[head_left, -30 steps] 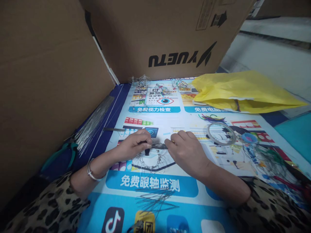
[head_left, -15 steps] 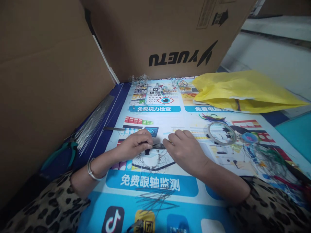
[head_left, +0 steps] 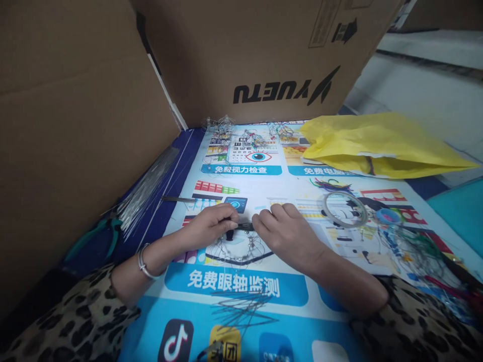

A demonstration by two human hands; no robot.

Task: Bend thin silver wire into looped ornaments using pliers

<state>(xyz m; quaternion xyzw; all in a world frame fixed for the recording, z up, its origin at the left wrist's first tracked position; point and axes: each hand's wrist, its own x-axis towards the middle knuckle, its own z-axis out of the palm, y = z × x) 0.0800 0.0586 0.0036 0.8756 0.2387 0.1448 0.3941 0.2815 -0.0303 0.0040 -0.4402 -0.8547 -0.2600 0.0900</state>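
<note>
From where I stand, the slim dark piece (head_left: 246, 227) strung between the two hands is hard to make out: both its ends vanish into curled fingers, and I can't tell whether it's bunched wire or a tool. The left hand (head_left: 217, 224) has thumb and forefinger pinched on one end; the right hand (head_left: 285, 232), knuckles up, is closed over the other, its fingertips hidden. Just below them on the printed sheet (head_left: 264, 190) lies one beaded wire piece (head_left: 239, 257), its fine strands blurring into the picture beneath. Nearer the person is one scatter of dark wires (head_left: 241, 307), too crossed to count, and a dark object cut off at the bottom edge. On the counter (head_left: 185, 151) to the left I count one fan of silvery wires (head_left: 145, 196) and one pair of teal-handled pliers (head_left: 116, 234), its jaws in shadow. To the right are one tape roll (head_left: 364, 213), one small blue dish (head_left: 388, 216) and a tangle of cords (head_left: 418, 246). The cardboard box (head_left: 279, 45) behind reads YUETU, upside down. The sheet says 免费视力检查 and 免费眼轴监测; a third label, beginning 免费电脑, runs under the one yellow bag (head_left: 377, 141). A music-note logo (head_left: 175, 341) sits near the bottom.
</note>
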